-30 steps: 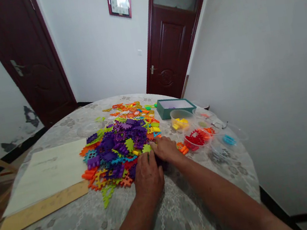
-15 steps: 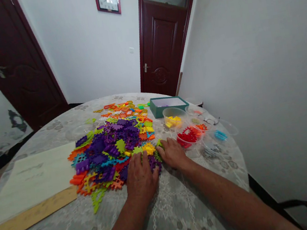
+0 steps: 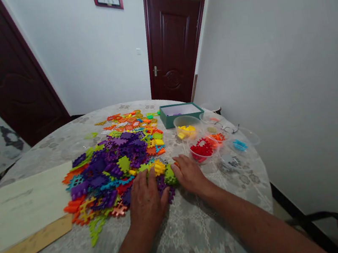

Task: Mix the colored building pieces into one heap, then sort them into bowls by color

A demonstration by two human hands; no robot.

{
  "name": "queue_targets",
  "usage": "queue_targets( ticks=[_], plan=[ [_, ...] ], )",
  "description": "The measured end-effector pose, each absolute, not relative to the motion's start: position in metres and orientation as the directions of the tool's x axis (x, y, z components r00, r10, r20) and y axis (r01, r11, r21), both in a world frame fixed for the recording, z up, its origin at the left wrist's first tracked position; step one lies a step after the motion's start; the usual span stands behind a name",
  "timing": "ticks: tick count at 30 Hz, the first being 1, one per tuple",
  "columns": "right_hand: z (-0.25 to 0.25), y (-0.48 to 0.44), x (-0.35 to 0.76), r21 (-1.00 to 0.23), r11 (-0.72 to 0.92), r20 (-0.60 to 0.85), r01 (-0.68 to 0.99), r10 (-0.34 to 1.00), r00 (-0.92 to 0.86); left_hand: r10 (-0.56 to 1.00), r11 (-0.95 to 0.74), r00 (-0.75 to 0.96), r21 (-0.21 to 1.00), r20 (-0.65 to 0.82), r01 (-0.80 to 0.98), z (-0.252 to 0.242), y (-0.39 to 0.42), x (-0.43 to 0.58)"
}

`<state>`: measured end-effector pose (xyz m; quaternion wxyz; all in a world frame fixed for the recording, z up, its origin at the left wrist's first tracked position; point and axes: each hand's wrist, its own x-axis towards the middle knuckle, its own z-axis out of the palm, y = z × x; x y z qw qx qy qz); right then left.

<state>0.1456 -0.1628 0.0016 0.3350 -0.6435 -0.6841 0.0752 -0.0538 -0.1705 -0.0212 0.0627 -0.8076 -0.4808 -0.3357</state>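
A large heap of plastic gear-edged building pieces [image 3: 99, 169], mostly purple with lime, orange, blue and yellow among them, lies on the table. My left hand [image 3: 146, 196] rests palm down on its near right edge, fingers stretched out and spread, beside a yellow piece [image 3: 159, 168]. At the heap's right edge, the fingers of my right hand [image 3: 192, 176] are bent in. A small orange piece [image 3: 176, 164] shows between their tips, mostly hidden by them. Lime-green gear pieces [image 3: 170, 175] sit between the two hands.
Clear bowls hold red pieces [image 3: 202, 147], yellow pieces [image 3: 186, 131] and blue pieces [image 3: 240, 145]. A green box [image 3: 168, 120] stands behind them. Glasses [image 3: 231, 129] lie on the right. A paper sheet [image 3: 23, 201] and a tan strip [image 3: 31, 249] lie left.
The view has shifted slightly. My right hand has moved a little right against the heap, and an orange piece now shows at its fingertips. My left hand stays on the heap's near edge.
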Motion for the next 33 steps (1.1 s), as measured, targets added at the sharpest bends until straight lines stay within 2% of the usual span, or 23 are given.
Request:
queue_targets(
  ticks=[3,5,7,11,14,18,22,26,33],
  plan=[
    [-0.004,-0.166,0.145,-0.626,0.189,0.304,0.757,0.953,0.014,0.733,-0.538,0.337,0.200,0.591,0.819,-0.022,-0.170,-0.054],
    [-0.002,-0.168,0.144,-0.708,0.267,0.317,0.654,0.948,-0.044,0.740,-0.541,0.344,0.206,0.578,0.816,-0.022,-0.170,-0.055],
    [0.004,-0.170,0.145,-0.738,0.335,0.361,0.586,0.929,-0.076,0.742,-0.547,0.349,0.215,0.572,0.809,-0.022,-0.170,-0.056],
    [0.022,-0.176,0.157,-0.589,0.418,0.536,0.692,0.843,-0.053,0.736,-0.574,0.373,0.230,0.565,0.785,-0.018,-0.171,-0.057],
    [0.036,-0.183,0.171,-0.442,0.235,0.565,0.866,0.823,0.065,0.729,-0.597,0.403,0.226,0.553,0.770,-0.014,-0.174,-0.056],
    [0.049,-0.189,0.187,-0.238,-0.130,0.390,0.963,0.895,0.217,0.740,-0.586,0.417,0.201,0.528,0.785,-0.012,-0.177,-0.053],
    [0.053,-0.185,0.192,-0.118,-0.234,0.175,0.965,0.952,0.252,0.733,-0.595,0.438,0.179,0.520,0.784,-0.012,-0.175,-0.053],
    [0.048,-0.176,0.194,-0.130,-0.210,0.130,0.969,0.965,0.226,0.723,-0.605,0.452,0.163,0.523,0.779,-0.014,-0.171,-0.054],
    [0.028,-0.160,0.202,-0.253,-0.093,0.217,0.963,0.965,0.150,0.722,-0.600,0.443,0.163,0.531,0.783,-0.016,-0.169,-0.056]
  ],
)
